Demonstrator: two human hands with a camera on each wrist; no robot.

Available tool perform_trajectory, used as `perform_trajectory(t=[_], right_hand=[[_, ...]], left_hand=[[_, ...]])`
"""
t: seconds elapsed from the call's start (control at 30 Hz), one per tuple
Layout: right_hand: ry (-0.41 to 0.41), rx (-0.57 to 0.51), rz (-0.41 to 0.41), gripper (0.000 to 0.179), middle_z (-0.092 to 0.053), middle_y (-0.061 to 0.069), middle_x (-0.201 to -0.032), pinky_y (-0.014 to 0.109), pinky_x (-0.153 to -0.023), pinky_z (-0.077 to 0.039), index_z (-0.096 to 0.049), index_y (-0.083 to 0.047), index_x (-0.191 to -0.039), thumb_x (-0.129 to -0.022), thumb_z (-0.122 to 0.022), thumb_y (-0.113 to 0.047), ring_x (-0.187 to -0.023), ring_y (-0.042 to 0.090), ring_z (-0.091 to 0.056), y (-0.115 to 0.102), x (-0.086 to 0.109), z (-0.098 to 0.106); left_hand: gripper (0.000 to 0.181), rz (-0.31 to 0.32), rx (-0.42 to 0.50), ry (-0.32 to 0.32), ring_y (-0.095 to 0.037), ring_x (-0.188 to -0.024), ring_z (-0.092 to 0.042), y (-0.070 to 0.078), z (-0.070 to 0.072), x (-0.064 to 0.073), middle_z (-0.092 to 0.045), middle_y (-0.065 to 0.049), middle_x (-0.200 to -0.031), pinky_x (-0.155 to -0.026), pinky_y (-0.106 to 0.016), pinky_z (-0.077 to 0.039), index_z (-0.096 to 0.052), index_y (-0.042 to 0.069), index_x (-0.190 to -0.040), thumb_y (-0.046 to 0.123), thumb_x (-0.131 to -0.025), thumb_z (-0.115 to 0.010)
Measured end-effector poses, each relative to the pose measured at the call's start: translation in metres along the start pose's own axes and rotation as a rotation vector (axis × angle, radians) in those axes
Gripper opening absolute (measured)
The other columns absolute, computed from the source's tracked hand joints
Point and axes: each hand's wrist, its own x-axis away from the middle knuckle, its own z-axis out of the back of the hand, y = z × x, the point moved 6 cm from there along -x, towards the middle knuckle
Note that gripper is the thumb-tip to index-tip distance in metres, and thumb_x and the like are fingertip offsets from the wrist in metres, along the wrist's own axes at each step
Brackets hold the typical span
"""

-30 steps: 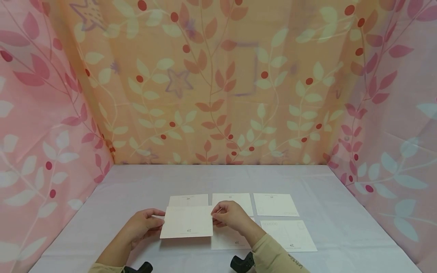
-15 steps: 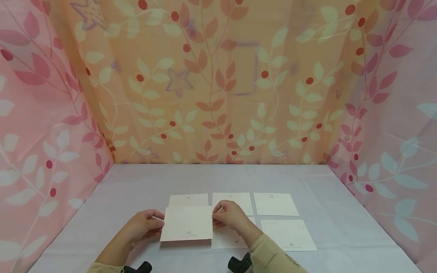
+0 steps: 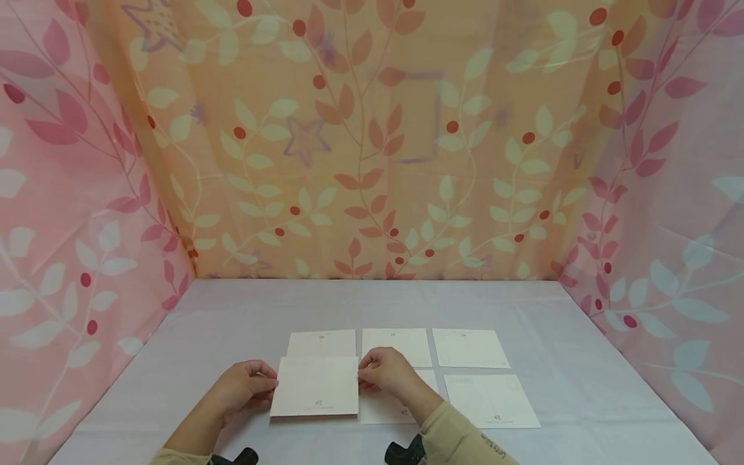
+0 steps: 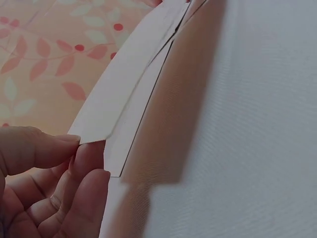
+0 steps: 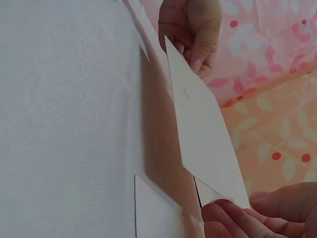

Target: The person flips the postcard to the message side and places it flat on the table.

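A white postcard with a small printed mark is held by both hands just above the table, its shadow beneath. My left hand pinches its left edge; in the left wrist view the thumb lies on top with fingers below. At its right edge my right hand pinches the same card, seen also in the right wrist view with the thumb on top. Behind lies another postcard, partly covered by the held one. Under my right hand a further postcard is partly hidden.
Two more postcards lie in the back row, one in the middle and one at right. Another postcard is at front right. All lie on a white-clothed table. Patterned cloth hangs at the back and sides.
Both hands have brought the held postcard slightly lower and towards me, a little to the left. Its shadow is narrower. The other postcards have stayed in place.
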Motion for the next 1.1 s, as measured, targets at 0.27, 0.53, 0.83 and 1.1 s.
perform_trajectory(t=[0.27,0.53,0.83,1.1], right_hand=[[-0.024,-0.004,-0.02,0.006,-0.067,0.013,-0.072,0.032,-0.058,-0.053,-0.06,0.003,-0.081,-0.082,-0.063,-0.002,-0.065,0.022,-0.065,0.004,0.0,-0.004],[-0.019,-0.005,-0.038,0.007,-0.067,0.014,-0.074,0.033,-0.058,-0.054,-0.061,0.004,-0.081,-0.082,-0.063,-0.002,-0.065,0.022,-0.065,0.008,-0.001,-0.007],[-0.023,-0.026,-0.068,0.008,-0.067,0.014,-0.074,0.033,-0.059,-0.054,-0.063,0.005,-0.084,-0.081,-0.064,-0.002,-0.065,0.021,-0.065,0.01,0.0,-0.007],[-0.045,-0.012,-0.069,0.01,-0.067,0.015,-0.072,0.031,-0.057,-0.054,-0.065,0.006,-0.085,-0.082,-0.064,-0.003,-0.063,0.022,-0.066,0.01,-0.001,-0.007]], left_hand=[[0.01,0.027,-0.063,0.072,-0.015,-0.061,-0.057,-0.002,0.001,0.002,-0.059,-0.006,-0.068,-0.056,-0.028,-0.051,-0.059,-0.002,-0.084,0.002,-0.078,-0.066],[0.007,0.07,-0.14,0.083,-0.015,-0.061,-0.06,-0.008,0.001,-0.002,-0.062,-0.006,-0.069,-0.055,-0.028,-0.051,-0.06,-0.001,-0.084,0.002,-0.08,-0.064],[0.006,0.097,-0.171,0.099,-0.014,-0.062,-0.061,-0.015,0.001,-0.006,-0.064,-0.004,-0.071,-0.057,-0.029,-0.051,-0.064,0.0,-0.083,0.006,-0.081,-0.064],[0.01,0.106,-0.194,0.09,-0.014,-0.061,-0.061,-0.015,0.002,-0.005,-0.063,-0.004,-0.072,-0.056,-0.028,-0.051,-0.065,0.001,-0.084,0.01,-0.083,-0.063]])
